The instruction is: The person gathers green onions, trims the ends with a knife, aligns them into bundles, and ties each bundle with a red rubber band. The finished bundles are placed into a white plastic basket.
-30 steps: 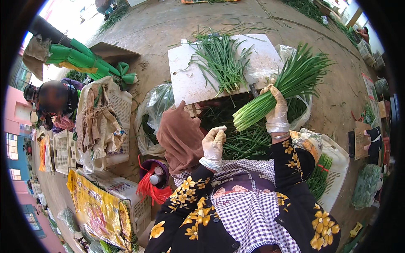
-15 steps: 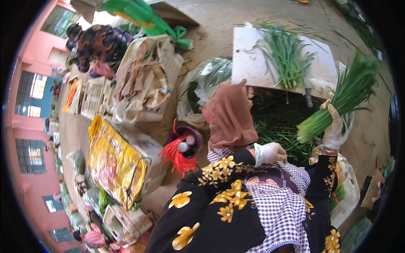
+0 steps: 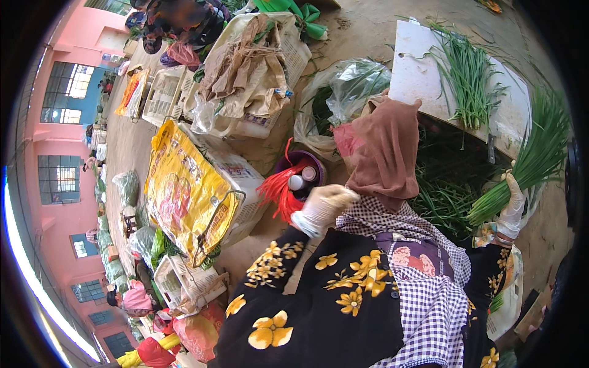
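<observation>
My right hand (image 3: 510, 205), in a whitish glove, grips a bunch of long green chives (image 3: 532, 161) near its pale cut ends, leaves fanning up and right. My left hand (image 3: 325, 208), gloved too, is closed with fingers pressed together; whatever they may hold is too small to make out. Close beside it stands a purple bucket (image 3: 322, 164) with red plastic ties (image 3: 281, 191) hanging over its rim and bottles inside. More chives (image 3: 469, 80) lie on a white board (image 3: 414, 64) at the upper right, and a knife (image 3: 491, 149) sits at its near edge.
A brown cloth (image 3: 386, 150) covers my knee. Loose greens (image 3: 451, 190) lie beneath the board. To the left stand a white crate (image 3: 245, 211) under a yellow sack (image 3: 178, 190) and a crate with draped cloths (image 3: 288, 61). Another person (image 3: 178, 24) is at the upper left.
My left hand has moved left from my lap to beside the purple bucket. My right hand still holds the chives. The whole view has shifted, so the scene sits farther right.
</observation>
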A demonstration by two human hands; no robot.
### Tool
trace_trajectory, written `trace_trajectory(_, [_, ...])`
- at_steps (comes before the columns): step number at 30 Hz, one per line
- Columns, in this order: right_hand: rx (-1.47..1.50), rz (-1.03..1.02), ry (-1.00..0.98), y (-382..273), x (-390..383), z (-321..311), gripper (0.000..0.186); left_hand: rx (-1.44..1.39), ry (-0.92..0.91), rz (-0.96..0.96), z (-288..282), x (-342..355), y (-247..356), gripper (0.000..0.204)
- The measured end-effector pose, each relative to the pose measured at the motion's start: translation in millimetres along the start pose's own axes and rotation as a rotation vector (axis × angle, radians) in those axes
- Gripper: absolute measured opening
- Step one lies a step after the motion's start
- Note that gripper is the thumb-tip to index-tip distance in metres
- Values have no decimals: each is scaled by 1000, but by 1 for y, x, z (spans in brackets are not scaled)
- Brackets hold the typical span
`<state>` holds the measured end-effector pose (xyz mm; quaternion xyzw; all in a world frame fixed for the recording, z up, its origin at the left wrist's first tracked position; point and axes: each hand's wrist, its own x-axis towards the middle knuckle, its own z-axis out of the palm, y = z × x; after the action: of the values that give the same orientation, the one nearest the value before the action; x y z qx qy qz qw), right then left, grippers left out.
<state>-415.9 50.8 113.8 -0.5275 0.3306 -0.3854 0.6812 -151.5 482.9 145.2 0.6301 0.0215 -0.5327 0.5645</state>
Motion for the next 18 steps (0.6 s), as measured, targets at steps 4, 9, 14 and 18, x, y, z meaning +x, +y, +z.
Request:
trace_trajectory(4, [65,100,98,1,-1,11,47,605,542,205,-162,19,-108,17])
trace_trajectory(9, [101,125,84,-2,-5,15,42,1313,695,-380,-274,31,-193,38])
trace_trajectory(14, [86,133,80,0,-5,11,42,1018,738,-586,-284,46,-225,42])
trace_trajectory(18, [89,75,134,-4,-11,23,41,1022,786,-470,-267,55,-219,30])
